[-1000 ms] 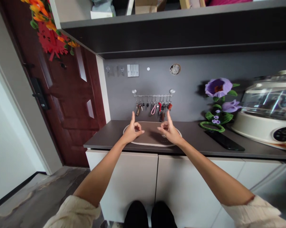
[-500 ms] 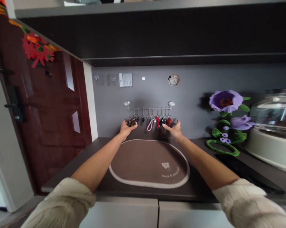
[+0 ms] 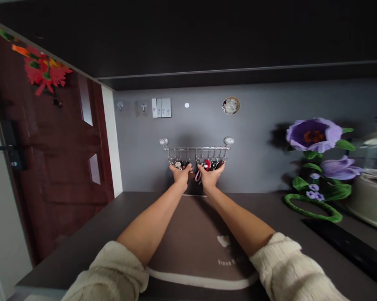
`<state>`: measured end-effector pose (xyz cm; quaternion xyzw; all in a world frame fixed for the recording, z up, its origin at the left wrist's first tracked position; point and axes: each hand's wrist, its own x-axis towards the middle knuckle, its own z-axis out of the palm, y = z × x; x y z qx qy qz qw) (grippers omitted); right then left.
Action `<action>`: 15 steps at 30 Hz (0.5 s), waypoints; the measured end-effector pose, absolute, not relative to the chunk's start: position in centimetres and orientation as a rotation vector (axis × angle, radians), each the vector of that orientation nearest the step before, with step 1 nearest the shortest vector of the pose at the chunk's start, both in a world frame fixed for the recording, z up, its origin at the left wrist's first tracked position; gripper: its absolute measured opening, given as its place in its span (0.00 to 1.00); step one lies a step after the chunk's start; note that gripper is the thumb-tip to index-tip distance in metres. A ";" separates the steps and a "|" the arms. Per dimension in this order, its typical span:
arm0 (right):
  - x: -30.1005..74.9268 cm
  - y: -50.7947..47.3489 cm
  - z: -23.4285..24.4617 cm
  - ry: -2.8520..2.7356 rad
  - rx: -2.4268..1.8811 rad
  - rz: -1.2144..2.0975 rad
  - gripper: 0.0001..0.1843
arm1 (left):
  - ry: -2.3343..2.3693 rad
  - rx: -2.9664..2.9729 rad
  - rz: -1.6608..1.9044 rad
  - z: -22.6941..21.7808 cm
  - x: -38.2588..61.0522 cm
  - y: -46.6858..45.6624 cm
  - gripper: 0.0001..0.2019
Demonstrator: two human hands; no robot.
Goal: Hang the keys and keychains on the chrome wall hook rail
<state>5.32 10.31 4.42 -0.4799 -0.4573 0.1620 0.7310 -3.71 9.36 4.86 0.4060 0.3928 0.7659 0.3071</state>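
A clear hook rail runs along the grey wall, held by a round suction cup at each end. My left hand is wrapped around a bunch of keys at the rail's left half, thumb pressed in from the right. Around the right-hand bunch, with a red piece and dark keys, my right hand is closed. A pink strap loop dangles between both hands. The keys' rings still hang on the hooks. My fingers partly hide the bunches.
A brown mat lies on the dark counter below my forearms. Purple plush flowers and a white appliance stand at right. A dark shelf overhangs. Small hooks and a switch panel are on the wall. A red door is at left.
Both hands have moved inward from the rail's ends and closed around the hanging keys, gathering them into two bunches. My view has come closer to the wall.
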 end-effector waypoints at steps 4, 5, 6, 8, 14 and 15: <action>6.6 9.5 5.2 -1.026 -0.859 0.433 0.49 | 0.900 0.932 2.031 5.8 -4.4 8.7 0.23; 6.9 9.2 5.5 -1.009 -0.824 0.472 0.48 | 0.883 0.923 2.035 6.1 -4.6 8.4 0.23; 7.3 8.9 5.8 -0.987 -0.800 0.524 0.47 | 0.862 0.919 2.038 6.5 -4.9 8.1 0.22; 7.8 8.2 6.5 -0.940 -0.770 0.647 0.45 | 0.809 0.927 2.040 7.3 -5.4 7.5 0.20; 8.1 7.6 9.9 -0.838 -0.665 0.786 0.40 | 0.732 1.008 2.001 10.9 -5.7 6.7 0.16; 8.0 7.7 10.7 -0.820 -0.656 0.797 0.39 | 0.735 1.023 1.987 11.6 -5.6 6.7 0.16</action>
